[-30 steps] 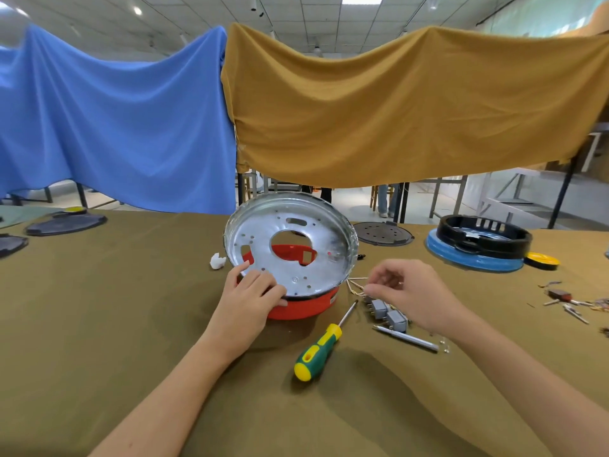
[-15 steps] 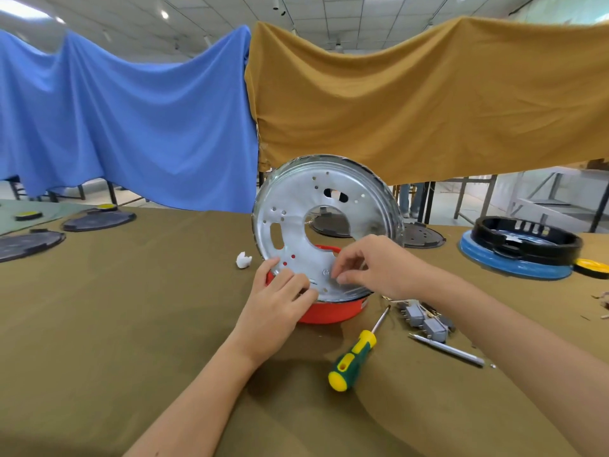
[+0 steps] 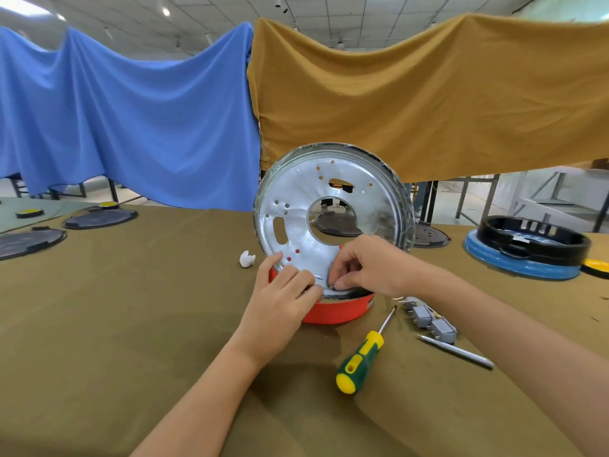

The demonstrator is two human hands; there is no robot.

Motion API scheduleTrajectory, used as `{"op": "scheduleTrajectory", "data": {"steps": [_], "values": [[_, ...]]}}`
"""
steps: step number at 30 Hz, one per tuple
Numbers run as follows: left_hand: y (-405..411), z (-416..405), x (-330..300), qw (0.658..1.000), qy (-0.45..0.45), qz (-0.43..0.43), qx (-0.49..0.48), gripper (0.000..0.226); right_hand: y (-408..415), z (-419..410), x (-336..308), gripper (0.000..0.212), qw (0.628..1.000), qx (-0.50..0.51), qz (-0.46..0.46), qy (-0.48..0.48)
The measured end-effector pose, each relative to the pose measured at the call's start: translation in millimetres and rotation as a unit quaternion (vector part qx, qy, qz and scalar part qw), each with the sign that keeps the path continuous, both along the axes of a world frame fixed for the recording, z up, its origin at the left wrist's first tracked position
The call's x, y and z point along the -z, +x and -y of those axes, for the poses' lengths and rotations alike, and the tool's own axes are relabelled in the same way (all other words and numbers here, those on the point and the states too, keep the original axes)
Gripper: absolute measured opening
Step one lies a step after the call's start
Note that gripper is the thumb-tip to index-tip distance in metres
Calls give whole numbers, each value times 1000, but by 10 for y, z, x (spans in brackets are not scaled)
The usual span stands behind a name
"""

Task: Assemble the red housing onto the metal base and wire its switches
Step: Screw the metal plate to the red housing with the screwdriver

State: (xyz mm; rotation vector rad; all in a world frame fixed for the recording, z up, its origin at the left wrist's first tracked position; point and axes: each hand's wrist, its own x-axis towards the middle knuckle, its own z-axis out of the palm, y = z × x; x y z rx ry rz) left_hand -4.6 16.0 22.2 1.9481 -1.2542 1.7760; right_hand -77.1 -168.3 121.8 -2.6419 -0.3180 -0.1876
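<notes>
A round metal base (image 3: 333, 199) with a large centre hole stands tilted almost upright on the red housing (image 3: 339, 310), which lies on the table. My left hand (image 3: 283, 298) rests against the base's lower left rim, fingers curled over its edge. My right hand (image 3: 365, 265) pinches something small at the base's lower edge; what it pinches is hidden by the fingertips. Grey switches (image 3: 431, 323) with thin wires lie on the table to the right of the housing.
A green and yellow screwdriver (image 3: 361, 364) lies in front of the housing, a metal pen-like tool (image 3: 456, 351) to its right. A white scrap (image 3: 246, 258) sits left of the base. A black ring on a blue disc (image 3: 524, 255) stands far right; black discs (image 3: 99, 221) lie far left.
The metal base has been tipped up from a shallow tilt to nearly upright. My right hand left the switches and came to the base's lower edge.
</notes>
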Motion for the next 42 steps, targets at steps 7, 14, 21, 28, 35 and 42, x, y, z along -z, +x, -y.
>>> {"op": "scheduleTrajectory", "data": {"steps": [7, 14, 21, 28, 35, 42], "values": [[-11, -13, -8, 1000, 10, -16, 2, 51, 46, -44, 52, 14, 1000, 27, 10, -4], [-31, -32, -36, 999, -1, -34, 3, 56, 56, -125, -5, 14, 998, 49, 15, -44], [-3, -73, -40, 998, -29, -58, -5, 25, 30, -214, -46, 8, 993, 27, 48, -100], [-36, -103, -112, 988, -74, -131, 23, 22, -51, -257, -228, 32, 975, -42, 32, -217], [-10, -154, -144, 976, -97, -190, 48, 27, -76, -200, -128, 34, 951, -65, 91, -288], [-16, -156, -144, 967, -83, -224, 87, 14, -32, -125, 2, 25, 964, -78, 121, -225]]}}
